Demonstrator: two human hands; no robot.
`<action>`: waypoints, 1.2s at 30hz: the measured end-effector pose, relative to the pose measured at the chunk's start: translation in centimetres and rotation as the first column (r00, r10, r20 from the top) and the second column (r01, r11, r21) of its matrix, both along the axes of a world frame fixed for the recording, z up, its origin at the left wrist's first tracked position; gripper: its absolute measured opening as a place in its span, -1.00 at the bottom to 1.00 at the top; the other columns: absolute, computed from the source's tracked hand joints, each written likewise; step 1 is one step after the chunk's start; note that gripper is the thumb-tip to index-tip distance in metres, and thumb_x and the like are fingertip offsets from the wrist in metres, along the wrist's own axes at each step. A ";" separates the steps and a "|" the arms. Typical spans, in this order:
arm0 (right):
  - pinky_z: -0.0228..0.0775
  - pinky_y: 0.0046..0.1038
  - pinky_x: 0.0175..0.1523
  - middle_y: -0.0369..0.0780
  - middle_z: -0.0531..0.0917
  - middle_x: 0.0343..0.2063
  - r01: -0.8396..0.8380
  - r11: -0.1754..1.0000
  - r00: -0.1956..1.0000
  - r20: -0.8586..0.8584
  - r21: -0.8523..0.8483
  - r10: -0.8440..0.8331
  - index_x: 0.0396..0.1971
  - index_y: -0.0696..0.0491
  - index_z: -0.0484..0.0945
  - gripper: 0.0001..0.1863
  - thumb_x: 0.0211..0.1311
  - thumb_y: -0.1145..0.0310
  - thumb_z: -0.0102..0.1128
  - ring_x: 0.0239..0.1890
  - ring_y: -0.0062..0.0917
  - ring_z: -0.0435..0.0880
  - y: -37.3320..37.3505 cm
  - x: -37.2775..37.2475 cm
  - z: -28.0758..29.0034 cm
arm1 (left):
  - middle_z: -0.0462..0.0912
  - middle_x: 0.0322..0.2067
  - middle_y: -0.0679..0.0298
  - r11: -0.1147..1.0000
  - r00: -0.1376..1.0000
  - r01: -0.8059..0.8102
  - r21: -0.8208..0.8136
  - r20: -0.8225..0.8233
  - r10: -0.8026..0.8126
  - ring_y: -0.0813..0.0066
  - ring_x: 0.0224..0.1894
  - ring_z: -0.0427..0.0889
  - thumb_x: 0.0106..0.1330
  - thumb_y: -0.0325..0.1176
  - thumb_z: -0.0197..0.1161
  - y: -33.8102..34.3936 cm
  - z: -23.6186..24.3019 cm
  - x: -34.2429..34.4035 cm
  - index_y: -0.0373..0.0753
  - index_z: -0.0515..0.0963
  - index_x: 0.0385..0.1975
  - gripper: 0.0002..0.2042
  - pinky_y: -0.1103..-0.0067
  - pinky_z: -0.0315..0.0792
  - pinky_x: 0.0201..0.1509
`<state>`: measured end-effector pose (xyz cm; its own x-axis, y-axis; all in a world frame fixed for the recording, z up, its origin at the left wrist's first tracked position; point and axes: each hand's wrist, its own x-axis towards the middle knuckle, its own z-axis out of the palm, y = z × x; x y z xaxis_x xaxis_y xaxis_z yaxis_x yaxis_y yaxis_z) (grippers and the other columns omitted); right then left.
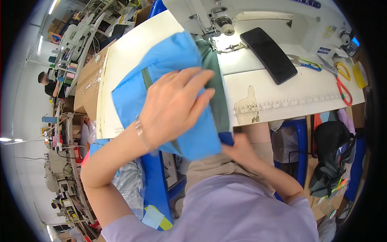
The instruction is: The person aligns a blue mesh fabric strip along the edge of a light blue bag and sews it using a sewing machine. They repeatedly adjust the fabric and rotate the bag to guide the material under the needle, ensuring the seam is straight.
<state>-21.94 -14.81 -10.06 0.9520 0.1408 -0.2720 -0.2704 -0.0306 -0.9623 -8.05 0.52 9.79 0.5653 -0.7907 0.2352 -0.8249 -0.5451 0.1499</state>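
A bright blue fabric piece with narrow green strips lies on the pale sewing table, left of the machine's needle area. My left hand presses on it from above, fingers stretched and a little apart. Along its right side runs a dark green fabric panel that reaches up to the presser foot. Below the table's front edge, over my lap, my right hand closes on the fabric's lower corner, where a dark blue patch shows. Its fingertips are partly hidden and slightly blurred.
The sewing machine spans the back. On the table's right lie a black phone, grey-bladed scissors with blue handles, red-handled scissors and yellow tape. A black bag sits lower right; a co-worker is far left.
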 end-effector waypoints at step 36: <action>0.41 -0.17 -0.50 -0.02 0.54 -0.72 -0.034 0.999 0.933 0.360 0.005 0.030 -0.60 0.22 0.49 -0.58 0.33 0.23 0.35 -0.69 -0.13 0.57 4.3 -4.1 6.2 | 0.46 -0.42 0.29 0.720 0.720 0.692 0.050 -0.115 -0.684 0.22 -0.24 0.54 -0.11 -0.60 0.29 -3.6 -5.3 8.0 -0.18 0.48 -0.49 -0.80 0.18 0.51 0.30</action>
